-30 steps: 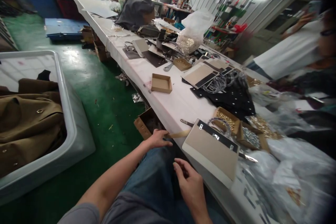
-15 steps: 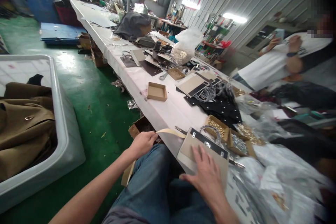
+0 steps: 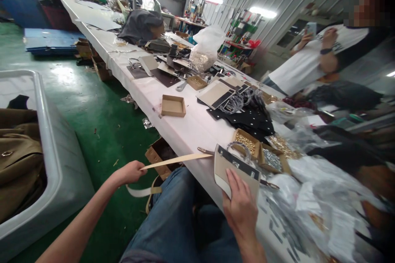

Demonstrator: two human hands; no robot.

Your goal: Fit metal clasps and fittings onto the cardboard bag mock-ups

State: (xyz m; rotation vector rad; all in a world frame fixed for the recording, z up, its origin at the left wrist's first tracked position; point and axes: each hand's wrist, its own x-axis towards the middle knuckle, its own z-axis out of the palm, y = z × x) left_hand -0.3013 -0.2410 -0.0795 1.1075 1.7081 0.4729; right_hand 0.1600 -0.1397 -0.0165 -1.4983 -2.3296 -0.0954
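My left hand [image 3: 132, 171], over the floor left of my knee, is closed on one end of a pale yellow tape strip [image 3: 173, 160]. Pulled nearly straight, the strip runs right to a beige panel [image 3: 224, 164] at the table edge. A loose tail of tape [image 3: 140, 192] hangs below my hand. My right hand [image 3: 239, 201] grips the panel's near side, fingers on its face and thumb at its lower edge. The panel has a black band with metal fittings and a clear ring-like handle [image 3: 247, 150]. A slim metal-ended tool [image 3: 205, 150] lies beside its left corner.
Small cartons of gold fasteners [image 3: 245, 143] and silver fasteners [image 3: 271, 158] stand beyond the panel. An open cardboard tray [image 3: 173, 106] sits farther up the white table [image 3: 197, 131]. A grey bin [image 3: 58, 164] holds brown fabric at left. Another person [image 3: 311, 57] stands across the table.
My left hand has moved left, drawing the tape out longer and straighter. My right hand's fingers have come together on the panel, which is now tilted up. The view has shifted slightly right.
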